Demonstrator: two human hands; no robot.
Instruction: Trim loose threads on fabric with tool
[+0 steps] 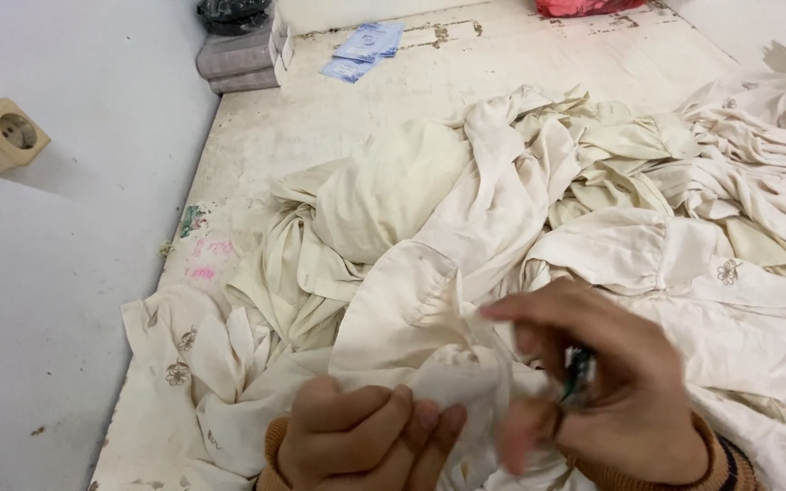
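Where cloth (466, 273) overhangs: bare tabletop (320, 100).

— What sort of place is this?
— A small garment workshop: a worn, stained tabletop (338, 100) heaped with cream cloth pieces (502, 209), bare white wall (65, 273), socket (0, 135) at upper left.
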